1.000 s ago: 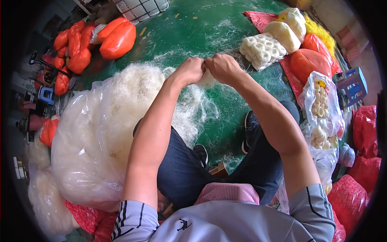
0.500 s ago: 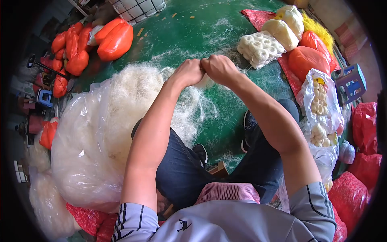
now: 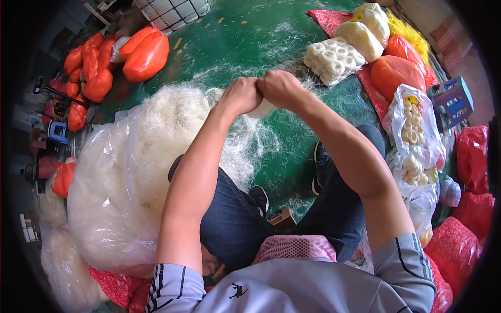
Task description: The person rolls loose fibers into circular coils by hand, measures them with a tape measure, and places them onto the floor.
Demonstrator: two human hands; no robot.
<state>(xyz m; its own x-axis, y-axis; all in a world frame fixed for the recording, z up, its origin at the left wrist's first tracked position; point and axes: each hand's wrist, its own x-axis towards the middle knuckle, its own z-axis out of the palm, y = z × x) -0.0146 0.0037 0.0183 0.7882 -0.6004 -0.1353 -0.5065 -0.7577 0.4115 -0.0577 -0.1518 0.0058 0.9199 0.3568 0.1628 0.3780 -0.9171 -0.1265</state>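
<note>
My left hand (image 3: 242,97) and my right hand (image 3: 282,88) meet in front of me, both closed with knuckles touching. A small pale fibre bundle (image 3: 262,110) shows just beneath them; the fingers and most of the bundle are hidden behind the backs of the hands. To the left, a large heap of loose cream fibre (image 3: 175,112) spills out of a clear plastic bag (image 3: 107,193). Thin strands (image 3: 250,143) from that heap spread over the floor below my hands.
Orange bags (image 3: 146,55) lie at the far left, near a caged white tank (image 3: 172,11). On the right are a pack of white rings (image 3: 334,60), a plastic bag of coiled pieces (image 3: 412,130) and a purple stool (image 3: 453,101). Fibre scraps litter the green floor (image 3: 235,41).
The hands stay pressed together in nearly the same place. Slightly more of the pale bundle shows beneath them, and the whole view has shifted a little.
</note>
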